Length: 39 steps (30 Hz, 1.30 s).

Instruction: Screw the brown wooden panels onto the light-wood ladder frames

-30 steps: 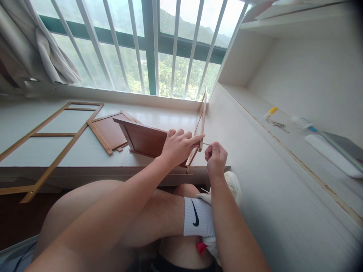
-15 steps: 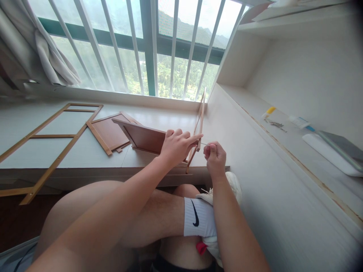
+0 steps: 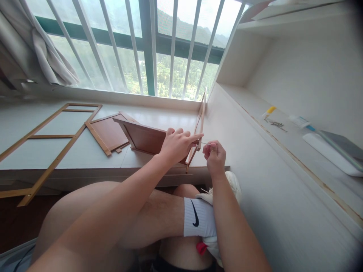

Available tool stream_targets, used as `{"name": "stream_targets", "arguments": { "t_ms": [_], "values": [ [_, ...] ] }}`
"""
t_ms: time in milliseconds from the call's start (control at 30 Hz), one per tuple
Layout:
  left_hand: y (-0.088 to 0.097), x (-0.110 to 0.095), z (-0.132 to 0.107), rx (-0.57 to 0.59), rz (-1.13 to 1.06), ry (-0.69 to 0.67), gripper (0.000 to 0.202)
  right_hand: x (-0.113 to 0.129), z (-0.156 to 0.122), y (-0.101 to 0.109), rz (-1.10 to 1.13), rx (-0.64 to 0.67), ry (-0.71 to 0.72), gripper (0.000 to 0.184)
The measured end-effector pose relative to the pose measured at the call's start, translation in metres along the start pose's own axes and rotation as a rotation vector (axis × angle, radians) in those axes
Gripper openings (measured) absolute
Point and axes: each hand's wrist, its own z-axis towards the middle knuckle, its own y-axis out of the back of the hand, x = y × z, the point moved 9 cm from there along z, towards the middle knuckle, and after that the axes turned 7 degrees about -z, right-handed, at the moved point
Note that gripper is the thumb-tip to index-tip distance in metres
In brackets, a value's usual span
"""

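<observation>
My left hand (image 3: 177, 145) grips the end of a brown wooden panel (image 3: 146, 139), which stands tilted on the white ledge. Its index finger reaches over the corner where the panel meets a narrow upright wooden frame (image 3: 202, 117). On the other side of that frame, my right hand (image 3: 214, 156) is closed on a thin metal rod (image 3: 205, 143), like a hex key. The rod points at the frame's outer face beside the panel's end. My fingers hide the rod's other end, and whether its tip sits in a screw is too small to tell.
On the ledge (image 3: 159, 117) lie a second panel (image 3: 110, 132) and a long ladder-like wooden frame (image 3: 52, 166) overhanging the front edge. Several screws (image 3: 276, 124) and a yellow-ended item (image 3: 270, 110) rest on the right shelf. A white wall (image 3: 246, 151) stands close by my right hand.
Almost nothing differs. Both hands keep their places at the frame, with only a slight shift of the right fingers around the rod.
</observation>
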Motion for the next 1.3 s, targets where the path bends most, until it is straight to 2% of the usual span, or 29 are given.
{"name": "stream_targets", "arguments": {
  "t_ms": [200, 300, 367, 633, 833, 1033, 1167, 1300],
  "values": [
    [0.000, 0.004, 0.002, 0.003, -0.011, 0.014, 0.038, 0.014, 0.000, 0.009, -0.195, -0.042, 0.158, 0.035],
    [0.000, 0.004, 0.003, 0.013, -0.014, 0.013, 0.039, 0.018, -0.001, 0.007, -0.230, 0.003, 0.150, 0.034],
    [0.000, 0.004, 0.004, 0.024, -0.017, 0.008, 0.039, 0.016, -0.002, 0.006, -0.189, 0.008, 0.106, 0.035],
    [0.001, 0.003, 0.005, 0.022, -0.003, -0.006, 0.043, 0.003, -0.001, 0.012, 0.073, -0.113, -0.053, 0.041],
    [0.001, 0.004, 0.006, 0.036, -0.025, 0.015, 0.041, -0.003, -0.002, -0.001, 0.107, -0.004, -0.061, 0.043],
    [0.004, 0.007, 0.008, 0.012, -0.083, 0.070, 0.033, -0.019, -0.004, -0.023, 0.352, 0.065, -0.178, 0.039],
    [0.012, 0.010, 0.010, -0.022, -0.068, 0.094, 0.016, -0.017, -0.004, -0.026, 0.473, 0.042, -0.204, 0.037],
    [0.015, 0.009, 0.011, -0.012, -0.054, 0.086, 0.014, -0.018, -0.002, -0.025, 0.482, 0.035, -0.217, 0.040]
  ]
}}
